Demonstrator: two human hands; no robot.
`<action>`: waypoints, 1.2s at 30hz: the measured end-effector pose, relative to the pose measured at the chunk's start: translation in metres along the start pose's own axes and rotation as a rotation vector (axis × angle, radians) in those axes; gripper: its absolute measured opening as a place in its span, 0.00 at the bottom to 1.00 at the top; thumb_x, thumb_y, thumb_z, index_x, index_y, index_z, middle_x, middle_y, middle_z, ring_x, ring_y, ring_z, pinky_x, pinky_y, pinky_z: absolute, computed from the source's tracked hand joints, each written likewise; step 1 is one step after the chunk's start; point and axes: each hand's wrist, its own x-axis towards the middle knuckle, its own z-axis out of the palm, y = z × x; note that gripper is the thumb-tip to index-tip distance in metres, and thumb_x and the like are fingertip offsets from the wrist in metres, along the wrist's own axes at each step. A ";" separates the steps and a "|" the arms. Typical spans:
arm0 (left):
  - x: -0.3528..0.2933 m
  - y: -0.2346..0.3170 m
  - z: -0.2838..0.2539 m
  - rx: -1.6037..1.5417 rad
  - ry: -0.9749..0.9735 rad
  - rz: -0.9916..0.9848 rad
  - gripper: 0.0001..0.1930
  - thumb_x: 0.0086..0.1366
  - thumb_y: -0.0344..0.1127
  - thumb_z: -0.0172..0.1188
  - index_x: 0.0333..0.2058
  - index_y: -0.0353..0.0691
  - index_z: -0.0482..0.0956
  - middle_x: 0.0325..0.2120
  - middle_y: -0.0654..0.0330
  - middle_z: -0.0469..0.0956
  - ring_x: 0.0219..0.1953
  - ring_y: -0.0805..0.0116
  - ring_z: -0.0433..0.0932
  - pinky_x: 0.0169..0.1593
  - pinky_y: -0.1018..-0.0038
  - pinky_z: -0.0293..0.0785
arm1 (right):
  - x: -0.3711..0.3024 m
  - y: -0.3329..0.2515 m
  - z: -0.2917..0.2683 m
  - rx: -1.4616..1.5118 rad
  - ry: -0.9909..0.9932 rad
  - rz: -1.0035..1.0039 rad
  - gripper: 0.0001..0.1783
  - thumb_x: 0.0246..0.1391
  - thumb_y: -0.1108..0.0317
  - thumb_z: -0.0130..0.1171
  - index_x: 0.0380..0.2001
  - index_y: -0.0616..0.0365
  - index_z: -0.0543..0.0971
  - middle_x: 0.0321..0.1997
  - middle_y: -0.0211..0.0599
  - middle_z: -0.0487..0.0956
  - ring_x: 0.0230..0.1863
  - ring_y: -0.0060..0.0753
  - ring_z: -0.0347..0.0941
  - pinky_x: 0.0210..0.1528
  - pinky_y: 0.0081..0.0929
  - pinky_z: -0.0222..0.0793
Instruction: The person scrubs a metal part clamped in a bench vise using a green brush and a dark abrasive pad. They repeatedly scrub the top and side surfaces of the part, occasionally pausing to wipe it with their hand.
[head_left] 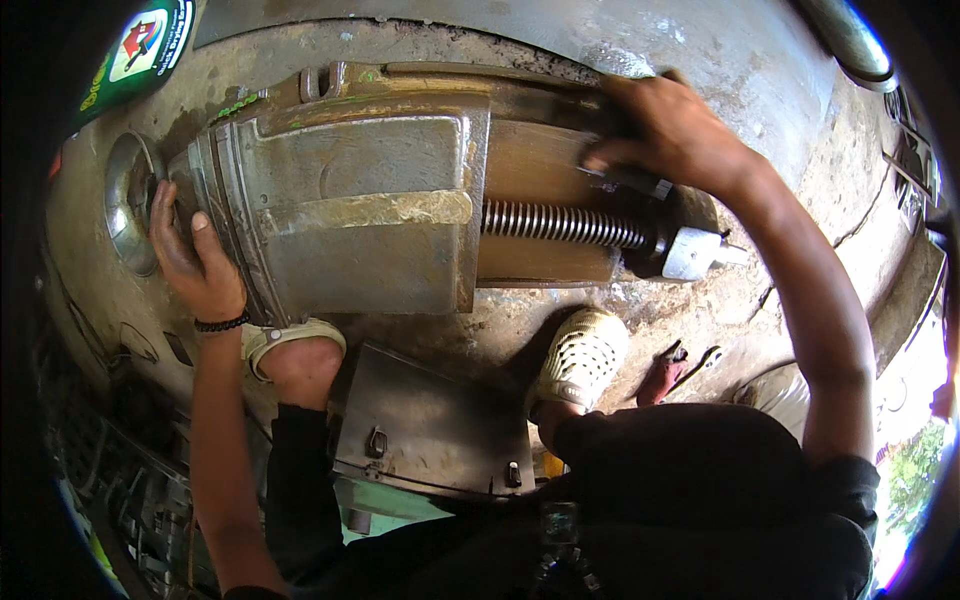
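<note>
A large, worn metal machine vise (365,225) lies across the concrete floor in front of me. Its threaded screw (560,222) runs out to a pale square-ended block (693,254) on the right. My left hand (203,255), with fingers stretched out and thumb apart, rests against the vise's left end, beside a shiny metal bowl (130,205). At the far right, my right hand (685,130) is curled over the vise's far rail, thumb on the near side. Something dark lies under that palm; whether it is a separate piece or part of the rail is hidden.
Between my feet sits a dark metal box with latches (430,420). Red-handled pliers (665,375) lie right of my right shoe (585,355). A green container (130,60) stands at the far left, a metal sheet (700,40) at the back. Metal scraps crowd the lower left.
</note>
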 end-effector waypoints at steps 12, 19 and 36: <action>-0.001 -0.002 0.001 0.009 0.020 -0.011 0.24 0.74 0.40 0.52 0.61 0.28 0.70 0.61 0.44 0.71 0.65 0.49 0.69 0.68 0.58 0.62 | -0.005 0.020 -0.011 0.015 -0.269 0.109 0.42 0.45 0.36 0.71 0.56 0.55 0.78 0.51 0.51 0.82 0.58 0.48 0.77 0.66 0.46 0.66; -0.002 -0.001 0.000 0.035 -0.027 -0.017 0.23 0.74 0.38 0.52 0.61 0.29 0.70 0.61 0.44 0.71 0.65 0.50 0.68 0.68 0.57 0.62 | 0.007 0.009 0.009 0.059 0.300 -0.295 0.42 0.49 0.40 0.69 0.60 0.56 0.75 0.41 0.48 0.83 0.49 0.52 0.79 0.63 0.47 0.65; -0.003 0.001 0.003 -0.053 0.029 -0.028 0.23 0.73 0.38 0.53 0.61 0.29 0.69 0.62 0.44 0.70 0.65 0.49 0.68 0.69 0.57 0.61 | -0.012 0.019 0.008 0.042 0.064 -0.084 0.42 0.50 0.33 0.65 0.56 0.57 0.76 0.51 0.50 0.81 0.60 0.53 0.74 0.69 0.54 0.59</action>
